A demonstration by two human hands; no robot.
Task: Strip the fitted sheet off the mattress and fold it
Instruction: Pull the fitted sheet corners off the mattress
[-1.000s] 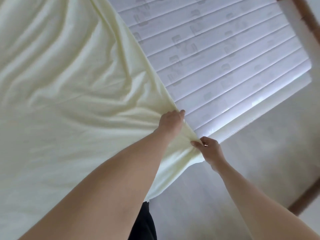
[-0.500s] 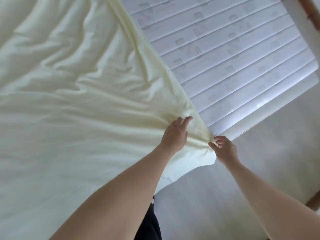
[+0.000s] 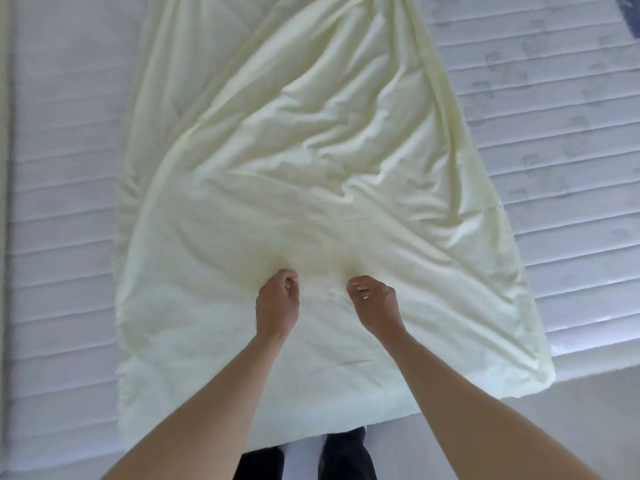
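Sheet [image 3: 311, 168], half a sec ago stretched at mattress [image 3: 554, 168] corner, now lies off it in a long strip toward 12; both hands [image 3: 277, 301] [image 3: 375, 303] pinch its near middle, so stripping's prob done, folding begun.

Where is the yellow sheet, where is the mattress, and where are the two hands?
yellow sheet [image 3: 329, 150]: head view, on its wrinkled middle.
mattress [image 3: 571, 168]: head view, on the bare quilted top, right of the sheet.
left hand [image 3: 277, 303]: head view, on its back.
right hand [image 3: 375, 303]: head view, on its back.
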